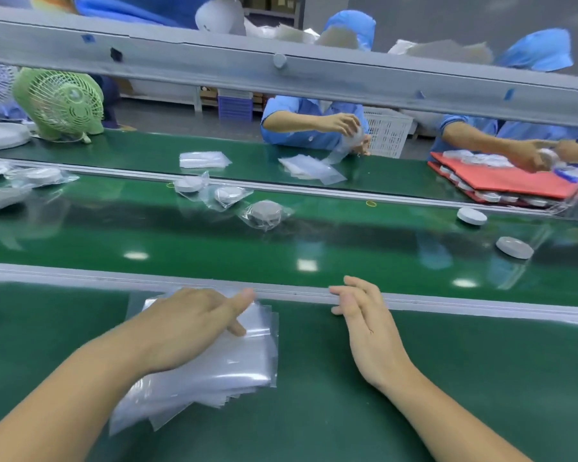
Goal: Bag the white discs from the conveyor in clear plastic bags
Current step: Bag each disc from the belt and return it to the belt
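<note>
Broadly, a factory line: a glossy green belt [281,241] runs nine to three o'clock (ceiling lights mirror in it), with a pale metal rail [481,303] between it and the matt green bench [464,378] nearest the camera. A grey beam [214,61] crosses overhead at twelve; beyond the belt, workers [314,128] in blue smocks handle bags. A green fan [60,101] stands at ten o'clock, and red trays [501,181] lie at two.

On the bench at seven o'clock lies a fanned stack of clear, limp bags [241,361], long axis running seven to one. The left hand [184,328] rests flat on it, fingers straight and close, thumb out toward the rail. The right hand [371,325] stands edge-on at five o'clock, fingers straight and together, tips at the rail, holding nothing.

Two bare white discs [471,216] lie flat on the belt at three o'clock, round faces up. Three bagged discs [266,213] sit near twelve.
</note>
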`<state>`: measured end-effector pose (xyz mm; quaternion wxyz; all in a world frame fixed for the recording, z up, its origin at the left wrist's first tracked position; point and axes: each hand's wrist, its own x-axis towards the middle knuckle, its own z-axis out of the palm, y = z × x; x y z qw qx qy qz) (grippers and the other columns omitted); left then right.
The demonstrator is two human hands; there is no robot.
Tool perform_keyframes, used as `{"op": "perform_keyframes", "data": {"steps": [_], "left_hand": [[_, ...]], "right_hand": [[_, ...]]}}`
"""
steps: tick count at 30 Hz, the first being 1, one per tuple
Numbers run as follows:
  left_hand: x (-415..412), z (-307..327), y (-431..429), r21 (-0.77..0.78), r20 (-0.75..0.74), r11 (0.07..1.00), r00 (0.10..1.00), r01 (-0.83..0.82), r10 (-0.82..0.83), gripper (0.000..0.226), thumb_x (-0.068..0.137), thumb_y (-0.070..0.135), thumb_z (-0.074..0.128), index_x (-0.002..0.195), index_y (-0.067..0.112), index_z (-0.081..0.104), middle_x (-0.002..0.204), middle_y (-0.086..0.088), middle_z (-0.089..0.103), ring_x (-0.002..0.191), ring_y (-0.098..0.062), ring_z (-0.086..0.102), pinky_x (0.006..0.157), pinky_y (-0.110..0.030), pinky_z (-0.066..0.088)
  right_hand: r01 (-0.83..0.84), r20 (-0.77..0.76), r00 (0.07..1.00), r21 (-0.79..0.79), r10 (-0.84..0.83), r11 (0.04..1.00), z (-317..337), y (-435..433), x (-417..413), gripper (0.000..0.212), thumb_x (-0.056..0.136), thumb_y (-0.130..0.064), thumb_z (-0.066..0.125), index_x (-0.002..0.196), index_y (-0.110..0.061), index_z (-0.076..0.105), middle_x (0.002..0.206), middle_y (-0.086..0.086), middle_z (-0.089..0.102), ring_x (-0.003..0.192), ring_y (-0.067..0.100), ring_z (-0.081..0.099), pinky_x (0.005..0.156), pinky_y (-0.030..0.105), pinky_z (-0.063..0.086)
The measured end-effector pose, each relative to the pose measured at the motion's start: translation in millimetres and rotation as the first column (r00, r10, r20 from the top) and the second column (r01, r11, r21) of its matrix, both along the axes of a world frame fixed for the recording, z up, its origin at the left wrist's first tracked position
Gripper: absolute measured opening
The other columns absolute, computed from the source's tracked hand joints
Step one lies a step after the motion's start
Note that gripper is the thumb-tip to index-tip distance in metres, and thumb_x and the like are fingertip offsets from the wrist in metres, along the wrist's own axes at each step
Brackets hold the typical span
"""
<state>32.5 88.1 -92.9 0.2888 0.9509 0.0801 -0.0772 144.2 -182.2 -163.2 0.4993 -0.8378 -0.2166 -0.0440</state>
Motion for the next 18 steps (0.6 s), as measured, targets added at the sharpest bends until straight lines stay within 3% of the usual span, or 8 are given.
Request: {"op": "perform_keyframes", "data": {"steps": [3,5,8,11,18], "left_hand": [[9,-3,-14,0.393,0.140,0.919,0.987,0.020,-0.081,0.055,0.084,0.082,0.039,0.084,0.042,0.076,0.123,0.030,0.058,0.113,0.000,0.053,0.096,-0.032,0.044],[12,-11,-25,0.466,0.188,0.885,0.976,0.012,-0.112,0.031,0.087,0.068,0.056,0.088,0.044,0.077,0.120,0.032,0.060,0.110,0.000,0.051,0.094,-0.029,0.043],[13,-23,-37,0.516,0.185,0.854,0.966,0.060,-0.180,0.026,0.092,0.056,0.057,0.096,0.040,0.076,0.112,0.027,0.066,0.103,-0.003,0.052,0.090,-0.029,0.043],[15,-29,-44,0.576,0.222,0.812,0.938,0.093,-0.265,0.033,0.099,0.054,0.045,0.103,0.037,0.072,0.109,0.022,0.067,0.101,-0.006,0.053,0.088,-0.030,0.042],[34,-37,-92,0.535,0.245,0.821,0.893,0.200,-0.377,0.034,0.098,0.055,0.044,0.115,0.037,0.066,0.109,0.014,0.068,0.104,-0.014,0.056,0.090,-0.036,0.045]], "right_hand": [[-0.016,0.018,1.000,0.006,0.015,1.000,-1,0,-2,0.052,0.093,-0.078,0.028,0.108,-0.047,0.067,0.129,-0.035,0.045,0.131,-0.004,0.048,0.092,0.014,0.039],[-0.033,0.015,0.999,-0.015,0.034,0.999,-3,1,-2,0.048,0.093,-0.079,0.028,0.109,-0.052,0.064,0.128,-0.039,0.043,0.123,0.001,0.057,0.092,0.020,0.042],[-0.021,-0.002,1.000,-0.011,0.021,1.000,-4,0,1,0.040,0.094,-0.072,0.031,0.106,-0.054,0.065,0.125,-0.037,0.047,0.115,0.003,0.062,0.096,0.027,0.044],[-0.021,0.007,1.000,-0.018,0.021,1.000,-5,0,3,0.036,0.095,-0.066,0.034,0.102,-0.054,0.067,0.117,-0.032,0.056,0.106,0.002,0.065,0.090,0.025,0.045],[-0.013,0.017,1.000,0.004,0.013,1.000,-5,2,5,0.038,0.095,-0.065,0.034,0.097,-0.049,0.069,0.102,-0.022,0.067,0.094,0.006,0.067,0.086,0.030,0.051]]}}
